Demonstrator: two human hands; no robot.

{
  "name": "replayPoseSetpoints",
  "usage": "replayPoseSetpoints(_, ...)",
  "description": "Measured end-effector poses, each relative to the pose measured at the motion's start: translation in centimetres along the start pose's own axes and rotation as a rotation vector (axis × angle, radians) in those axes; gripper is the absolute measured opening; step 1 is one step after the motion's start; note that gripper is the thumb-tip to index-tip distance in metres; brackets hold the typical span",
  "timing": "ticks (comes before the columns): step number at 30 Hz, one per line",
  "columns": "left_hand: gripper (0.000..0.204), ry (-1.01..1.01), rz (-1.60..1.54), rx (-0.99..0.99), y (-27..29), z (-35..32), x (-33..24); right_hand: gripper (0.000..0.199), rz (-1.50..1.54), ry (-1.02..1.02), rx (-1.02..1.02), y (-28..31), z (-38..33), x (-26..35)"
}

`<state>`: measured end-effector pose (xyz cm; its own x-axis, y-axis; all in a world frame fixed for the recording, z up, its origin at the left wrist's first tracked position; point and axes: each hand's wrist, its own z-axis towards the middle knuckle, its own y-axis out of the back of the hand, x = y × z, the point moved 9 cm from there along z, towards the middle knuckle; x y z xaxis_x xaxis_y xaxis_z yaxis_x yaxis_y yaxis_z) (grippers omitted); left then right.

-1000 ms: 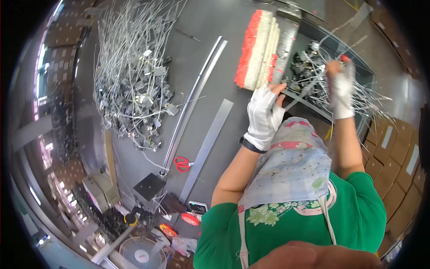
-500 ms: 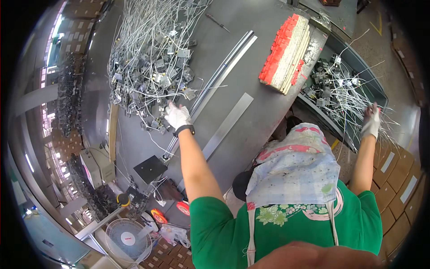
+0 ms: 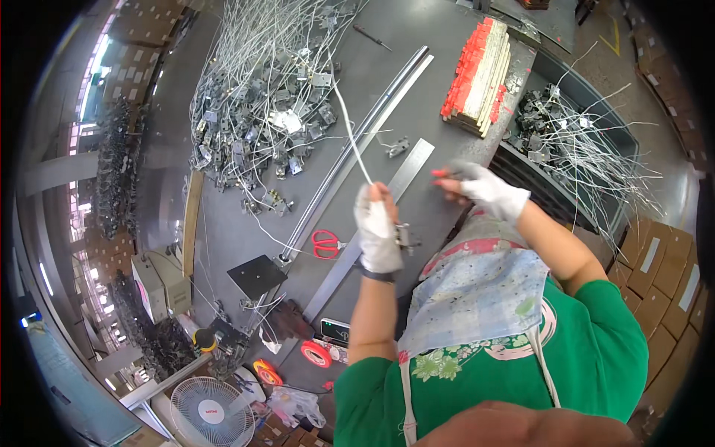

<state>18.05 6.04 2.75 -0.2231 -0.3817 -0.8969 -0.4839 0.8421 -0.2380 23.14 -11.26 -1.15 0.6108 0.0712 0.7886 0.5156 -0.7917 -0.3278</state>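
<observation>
My left hand (image 3: 378,229), in a white glove with bare fingertips, is closed around a thin white cable (image 3: 349,128) above the table. The cable runs up toward the pile of metal fittings with cables (image 3: 261,112). A small metal fitting (image 3: 406,237) shows beside that palm, partly hidden by the hand. Over the table's right edge is my right hand (image 3: 488,192), gloved and a little blurred, its red-tipped fingers apart with nothing visible in them. One loose fitting (image 3: 398,147) lies between the long metal rail (image 3: 357,153) and the flat metal strip (image 3: 406,170).
Red scissors (image 3: 326,244) and a black plate (image 3: 256,280) lie near the rail's lower end. A red-and-cream stack (image 3: 480,78) stands at the table's right edge. Beyond it, a dark bin (image 3: 622,130) holds more cabled fittings. A screwdriver (image 3: 372,37) lies at the back.
My left hand has moved right from the pile, drawing a white cable along. My right hand has come from the bin toward the table. The scissors now show.
</observation>
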Motion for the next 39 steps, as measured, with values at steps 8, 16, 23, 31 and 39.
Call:
replayPoseSetpoints(8,0.017,-0.316,0.462,0.071,-3.9,-4.8,2.4,0.038,0.005,0.482,-0.047,-2.7,0.3,13.5)
replayPoseSetpoints(16,0.030,-0.597,0.844,0.338,-9.7,-4.0,4.4,0.027,0.580,0.634,-0.565,15.5,-1.7,9.5)
replayPoseSetpoints(23,0.027,-0.306,0.797,0.477,-14.0,-0.5,10.0,0.015,0.896,0.638,-1.029,24.5,0.8,1.4)
replayPoseSetpoints(31,0.029,-0.051,0.768,0.450,-15.7,1.1,11.3,0.024,0.639,0.334,-0.839,26.6,5.3,2.6)
replayPoseSetpoints(39,0.031,0.027,0.729,0.400,-13.8,0.8,11.8,0.024,0.688,0.223,-0.863,25.1,5.1,1.5)
